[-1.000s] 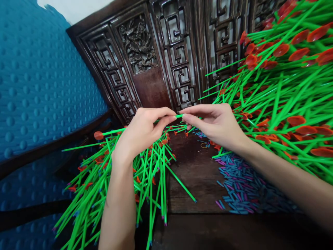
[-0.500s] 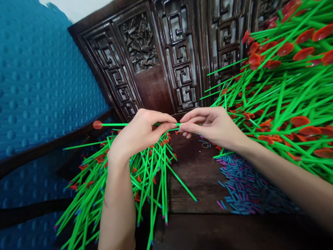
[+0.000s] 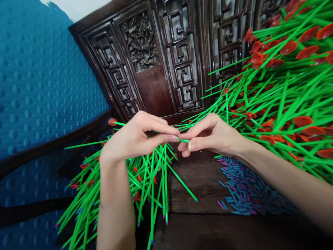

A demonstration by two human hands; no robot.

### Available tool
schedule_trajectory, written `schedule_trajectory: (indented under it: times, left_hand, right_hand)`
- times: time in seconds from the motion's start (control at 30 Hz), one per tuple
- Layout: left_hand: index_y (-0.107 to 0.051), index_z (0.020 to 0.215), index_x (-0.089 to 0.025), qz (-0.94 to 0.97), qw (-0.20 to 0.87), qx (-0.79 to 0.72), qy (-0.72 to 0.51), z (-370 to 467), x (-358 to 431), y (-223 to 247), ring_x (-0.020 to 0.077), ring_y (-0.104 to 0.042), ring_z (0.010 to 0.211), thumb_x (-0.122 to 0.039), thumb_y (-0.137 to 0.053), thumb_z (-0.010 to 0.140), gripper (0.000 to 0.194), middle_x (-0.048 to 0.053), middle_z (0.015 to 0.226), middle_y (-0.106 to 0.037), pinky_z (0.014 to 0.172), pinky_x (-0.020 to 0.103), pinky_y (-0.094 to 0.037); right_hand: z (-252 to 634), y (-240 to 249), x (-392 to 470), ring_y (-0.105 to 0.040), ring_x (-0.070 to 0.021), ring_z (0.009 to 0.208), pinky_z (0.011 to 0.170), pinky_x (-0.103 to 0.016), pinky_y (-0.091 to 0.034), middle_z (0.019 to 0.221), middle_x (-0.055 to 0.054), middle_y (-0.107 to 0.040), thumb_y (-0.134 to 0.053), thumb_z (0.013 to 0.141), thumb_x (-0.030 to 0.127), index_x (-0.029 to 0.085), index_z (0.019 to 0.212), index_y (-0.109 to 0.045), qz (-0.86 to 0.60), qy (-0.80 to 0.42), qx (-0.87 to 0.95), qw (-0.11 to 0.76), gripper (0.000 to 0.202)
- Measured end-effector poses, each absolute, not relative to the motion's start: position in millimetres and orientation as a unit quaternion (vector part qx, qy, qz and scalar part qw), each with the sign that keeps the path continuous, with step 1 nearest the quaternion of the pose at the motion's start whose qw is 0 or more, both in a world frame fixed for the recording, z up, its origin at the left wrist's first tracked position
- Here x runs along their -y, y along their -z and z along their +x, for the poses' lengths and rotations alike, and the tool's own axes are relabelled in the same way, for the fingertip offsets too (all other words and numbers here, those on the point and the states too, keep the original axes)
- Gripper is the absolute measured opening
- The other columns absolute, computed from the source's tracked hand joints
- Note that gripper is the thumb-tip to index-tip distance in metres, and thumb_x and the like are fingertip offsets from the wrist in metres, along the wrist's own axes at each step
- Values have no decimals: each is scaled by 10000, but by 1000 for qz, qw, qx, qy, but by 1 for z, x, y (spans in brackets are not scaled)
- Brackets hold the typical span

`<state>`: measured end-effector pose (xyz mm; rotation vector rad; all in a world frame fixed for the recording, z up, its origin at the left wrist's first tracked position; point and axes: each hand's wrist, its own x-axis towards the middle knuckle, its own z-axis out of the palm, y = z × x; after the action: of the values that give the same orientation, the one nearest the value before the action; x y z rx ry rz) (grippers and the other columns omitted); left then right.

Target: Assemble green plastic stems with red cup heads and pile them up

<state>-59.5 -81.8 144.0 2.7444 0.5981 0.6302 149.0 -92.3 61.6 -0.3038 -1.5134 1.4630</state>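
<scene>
A thin green plastic stick point(image 3: 184, 140) with a red cup-shaped end point(image 3: 112, 122) runs across in front of me, partly hidden behind my left hand point(image 3: 140, 139). That hand pinches the stick between thumb and fingers close to its right end. My right hand point(image 3: 218, 133) meets it there, thumb and fingers closed on the same end. Whether a small tube is at that end is hidden by the fingertips. Beneath my left hand lies a loose pile of similar green sticks point(image 3: 151, 177), several with blue or purple tips.
At right rises a big heap of green sticks with red cups point(image 3: 286, 104). Short blue and purple tubes point(image 3: 247, 191) lie scattered on the dark wooden surface point(image 3: 187, 173). Behind stands a carved wooden backrest point(image 3: 156, 88); a blue bumpy sheet point(image 3: 47, 86) covers the left side.
Both hands have come down slightly. The held stick has shifted right, its red cup now nearer my left hand, and it slopes down to the right. The right fingers have changed their grip at its end.
</scene>
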Motion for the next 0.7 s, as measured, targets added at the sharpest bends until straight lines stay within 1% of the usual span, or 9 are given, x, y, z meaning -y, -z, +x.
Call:
schedule_trajectory:
  times: [0.1, 0.2, 0.33, 0.43, 0.5, 0.57, 0.6, 0.67, 0.7]
  left_hand:
    - [-804, 872, -236, 942, 136, -215, -218, -61, 80, -144, 107, -588, 539, -245, -670, 875, 134, -2, 667, -712, 506, 216, -432]
    - [-801, 881, -226, 940, 132, -234, -210, -62, 80, -144, 104, -616, 579, -245, -675, 876, 127, -3, 728, -741, 539, 203, -452]
    - [-793, 932, -218, 940, 107, -273, -172, -61, 79, -141, 108, -660, 658, -206, -669, 884, 133, -9, 824, -769, 630, 208, -476]
    - [-789, 895, -244, 948, 45, -269, -166, -58, 76, -140, 149, -658, 768, -183, -708, 853, 109, -16, 811, -755, 768, 277, -478]
    - [-783, 860, -260, 937, -49, -276, -209, -57, 73, -139, 218, -625, 932, -263, -769, 821, 42, 4, 869, -741, 903, 383, -439]
    - [-782, 859, -262, 893, -155, -307, -291, -58, 72, -140, 291, -555, 1086, -344, -799, 798, 103, 41, 1014, -712, 1002, 490, -362]
    - [-784, 875, -252, 863, -196, -326, -333, -59, 72, -141, 315, -526, 1130, -365, -801, 797, 138, 60, 1082, -686, 1026, 523, -335]
    - [-775, 908, -219, 819, -224, -344, -401, -61, 72, -142, 315, -525, 1129, -379, -803, 797, 197, 79, 1129, -649, 1025, 518, -366]
    - [-760, 925, -204, 813, -205, -343, -423, -61, 72, -142, 289, -552, 1091, -381, -799, 802, 219, 72, 1108, -649, 999, 485, -415]
  right_hand:
    - [149, -63, 92, -756, -176, 672, 688, -290, -640, 749, -26, -782, -872, 710, 205, 226, 853, -811, -144, -579, 632, 495, 156]
    - [151, -65, 91, -742, -164, 643, 665, -286, -631, 740, -24, -779, -880, 697, 213, 207, 843, -807, -173, -564, 642, 490, 164]
    - [151, -64, 86, -719, -147, 648, 647, -265, -603, 747, -34, -773, -870, 714, 246, 161, 873, -787, -211, -543, 661, 473, 199]
    - [152, -61, 82, -697, -139, 622, 626, -268, -583, 750, -44, -767, -871, 714, 287, 136, 887, -752, -232, -553, 665, 445, 259]
    - [153, -59, 80, -685, -137, 603, 635, -282, -574, 731, -39, -761, -881, 699, 299, 130, 959, -730, -251, -567, 660, 423, 344]
    - [154, -56, 78, -685, -139, 616, 662, -297, -567, 745, -41, -762, -882, 692, 311, 127, 1009, -716, -264, -574, 659, 409, 402]
    - [154, -54, 77, -687, -139, 628, 674, -300, -563, 762, -43, -764, -877, 696, 322, 128, 1003, -713, -264, -575, 661, 404, 398]
    - [153, -50, 75, -692, -143, 654, 676, -294, -548, 774, -39, -760, -858, 717, 350, 137, 937, -699, -257, -570, 677, 388, 345]
    - [152, -48, 75, -688, -143, 657, 659, -283, -534, 752, -29, -751, -844, 733, 367, 144, 888, -682, -257, -561, 694, 370, 316]
